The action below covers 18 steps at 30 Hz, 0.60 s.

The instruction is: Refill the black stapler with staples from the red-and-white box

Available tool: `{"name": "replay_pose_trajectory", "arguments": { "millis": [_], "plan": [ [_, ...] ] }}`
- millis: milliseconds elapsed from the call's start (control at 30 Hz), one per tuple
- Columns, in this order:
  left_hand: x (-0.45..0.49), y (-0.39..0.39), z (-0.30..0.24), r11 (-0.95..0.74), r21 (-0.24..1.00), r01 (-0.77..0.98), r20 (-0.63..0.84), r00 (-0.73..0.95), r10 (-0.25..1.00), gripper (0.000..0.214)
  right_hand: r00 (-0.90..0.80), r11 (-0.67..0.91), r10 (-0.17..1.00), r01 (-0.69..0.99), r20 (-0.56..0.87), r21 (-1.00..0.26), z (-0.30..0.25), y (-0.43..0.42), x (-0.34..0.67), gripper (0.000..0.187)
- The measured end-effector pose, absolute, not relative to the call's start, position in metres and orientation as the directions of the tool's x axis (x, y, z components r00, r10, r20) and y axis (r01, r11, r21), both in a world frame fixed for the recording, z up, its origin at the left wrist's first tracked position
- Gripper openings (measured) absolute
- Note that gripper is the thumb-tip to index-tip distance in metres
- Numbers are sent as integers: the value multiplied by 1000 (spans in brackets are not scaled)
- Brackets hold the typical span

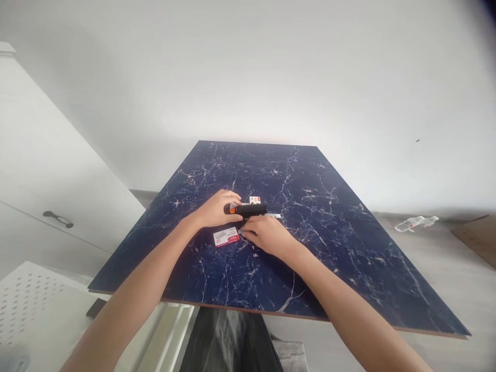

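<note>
A black stapler (253, 209) with an orange part at its left end lies across the middle of the dark blue marbled table. My left hand (219, 208) grips its left end, fingers on the far side and thumb on the near side. A slim metal piece (275, 215) juts out from the stapler's right side. Close against its near side, my right hand (267, 233) is closed, fingertips pinched around something small that I cannot make out. A red and white staple box (226, 237) lies just in front of the hands. Another small box (254, 200) shows behind the stapler.
The marbled tabletop (271, 170) reaches back toward a pale wall. To the left stand a white cabinet with a dark handle (58, 219) and a white perforated surface (27, 294). A clear plastic bottle (411, 223) and a brown cardboard piece (478, 237) lie on the floor at right.
</note>
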<state>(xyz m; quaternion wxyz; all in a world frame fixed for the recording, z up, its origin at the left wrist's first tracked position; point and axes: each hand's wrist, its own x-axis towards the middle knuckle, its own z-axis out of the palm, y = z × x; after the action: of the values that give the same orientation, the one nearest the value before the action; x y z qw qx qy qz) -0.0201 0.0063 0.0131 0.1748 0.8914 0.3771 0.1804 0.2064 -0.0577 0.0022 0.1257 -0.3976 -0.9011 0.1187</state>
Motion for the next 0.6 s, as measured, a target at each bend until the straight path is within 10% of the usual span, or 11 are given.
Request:
{"name": "replay_pose_trajectory", "arguments": {
  "millis": [600],
  "plan": [
    [-29,8,12,-529,588,613,33,635,772,53,-488,485,864,735,126,-474,34,-26,291,17]
  ]
}}
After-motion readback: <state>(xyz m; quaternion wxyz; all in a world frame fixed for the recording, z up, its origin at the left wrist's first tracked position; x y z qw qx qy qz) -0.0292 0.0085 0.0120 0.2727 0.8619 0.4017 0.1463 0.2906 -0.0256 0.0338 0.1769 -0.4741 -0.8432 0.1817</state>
